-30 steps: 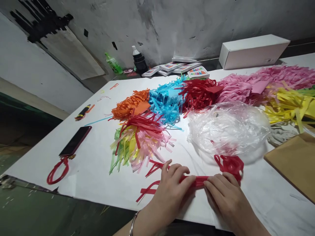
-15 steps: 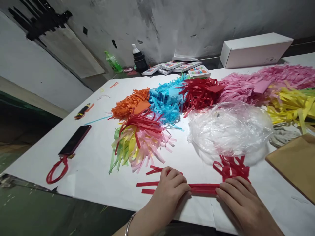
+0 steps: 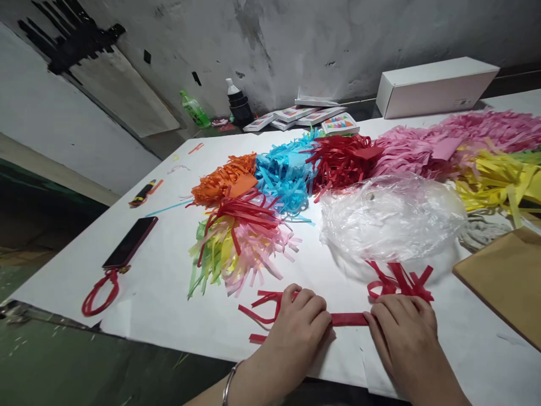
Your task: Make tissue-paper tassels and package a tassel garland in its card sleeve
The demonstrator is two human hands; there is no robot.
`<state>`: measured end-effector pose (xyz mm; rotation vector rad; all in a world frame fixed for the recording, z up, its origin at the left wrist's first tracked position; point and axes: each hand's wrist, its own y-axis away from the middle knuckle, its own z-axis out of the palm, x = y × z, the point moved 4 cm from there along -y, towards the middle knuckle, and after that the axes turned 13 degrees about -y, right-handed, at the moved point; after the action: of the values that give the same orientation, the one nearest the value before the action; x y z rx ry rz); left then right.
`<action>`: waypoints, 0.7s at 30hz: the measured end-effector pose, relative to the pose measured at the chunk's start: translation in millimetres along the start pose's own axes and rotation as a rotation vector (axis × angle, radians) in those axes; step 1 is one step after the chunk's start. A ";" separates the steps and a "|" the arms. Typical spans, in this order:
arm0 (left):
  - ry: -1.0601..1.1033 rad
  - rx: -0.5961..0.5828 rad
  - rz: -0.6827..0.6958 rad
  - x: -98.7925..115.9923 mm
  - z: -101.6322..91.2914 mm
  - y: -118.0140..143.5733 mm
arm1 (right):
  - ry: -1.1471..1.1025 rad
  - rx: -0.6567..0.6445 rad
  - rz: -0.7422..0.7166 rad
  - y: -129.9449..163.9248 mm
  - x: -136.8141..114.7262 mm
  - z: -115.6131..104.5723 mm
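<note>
Both hands have slid closer together. Left hand (image 3: 298,330) and right hand (image 3: 403,332) press curled fingers onto the red paper strip (image 3: 349,319), flat near the white desk (image 3: 160,270) edge. Colourful fringe piles (image 3: 240,237) lie beyond, under a stained grey wall (image 3: 296,39).

Two hands, left hand (image 3: 298,330) and right hand (image 3: 403,332), press one red fringed strip (image 3: 349,319); one phone (image 3: 130,242), one clear plastic bag (image 3: 391,217), one white box (image 3: 435,86), two bottles (image 3: 195,109) (image 3: 239,104) and one brown paper sheet (image 3: 507,276) are there
</note>
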<state>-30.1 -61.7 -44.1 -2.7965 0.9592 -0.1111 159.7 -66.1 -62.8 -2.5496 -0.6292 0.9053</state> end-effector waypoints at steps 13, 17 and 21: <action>0.044 0.156 0.022 0.0 2.5 -7.3 | -0.117 0.018 -0.207 -9.5 -32.8 18.9; 0.037 0.109 0.111 1.2 2.8 -7.4 | -0.112 0.029 -0.267 -5.6 -32.8 17.8; 0.047 0.049 0.125 -2.2 2.3 -4.7 | -0.157 0.040 -0.284 4.4 -20.8 13.6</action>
<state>-28.7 -56.4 -45.5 -2.6931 1.1236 -0.1813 137.5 -78.0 -64.4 -2.2922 -0.9802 1.0088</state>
